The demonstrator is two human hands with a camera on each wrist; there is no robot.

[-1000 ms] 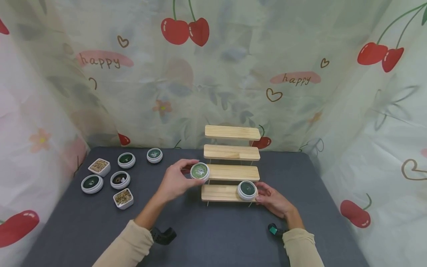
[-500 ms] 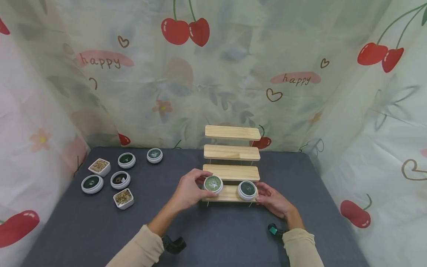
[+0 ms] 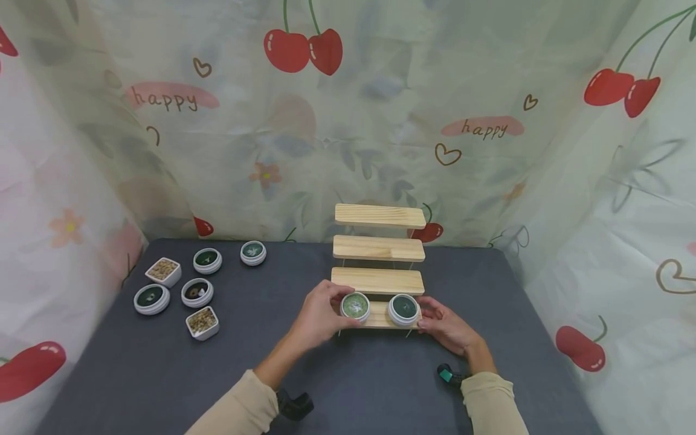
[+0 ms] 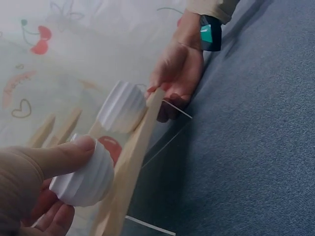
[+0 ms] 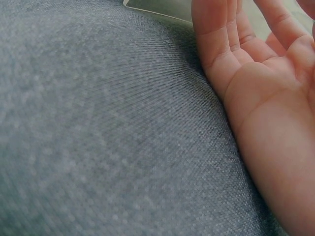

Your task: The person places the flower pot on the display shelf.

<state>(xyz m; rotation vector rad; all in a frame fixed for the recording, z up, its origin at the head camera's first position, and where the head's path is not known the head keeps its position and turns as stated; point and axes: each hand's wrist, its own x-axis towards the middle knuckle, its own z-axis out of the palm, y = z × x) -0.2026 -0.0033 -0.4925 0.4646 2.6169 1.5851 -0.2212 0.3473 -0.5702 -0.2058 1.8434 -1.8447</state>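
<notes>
My left hand [image 3: 319, 317] pinches a small white round pot [image 3: 355, 307] with a pale green top, thumb in front and fingers behind. It stands at the left part of the lowest board [image 3: 379, 321] of a tiered wooden display shelf [image 3: 379, 247]. In the left wrist view the pot's ribbed white side [image 4: 88, 182] shows right beside the board. A second white pot [image 3: 405, 309], dark green on top, rests on the board's right part. My right hand [image 3: 448, 329] grips the board's right end, thumb above and fingers below.
At the table's left lie several more white round pots [image 3: 151, 298], among them one by the back edge [image 3: 253, 253]. Two squarish white pots [image 3: 202, 323] hold tan, grainy filling. A printed curtain [image 3: 348, 121] closes off the back and sides of the dark table [image 3: 244, 386].
My left hand has brought the pale green pot right and down, from beside the second board to the lowest one, next to the dark green pot. The right hand has stayed put.
</notes>
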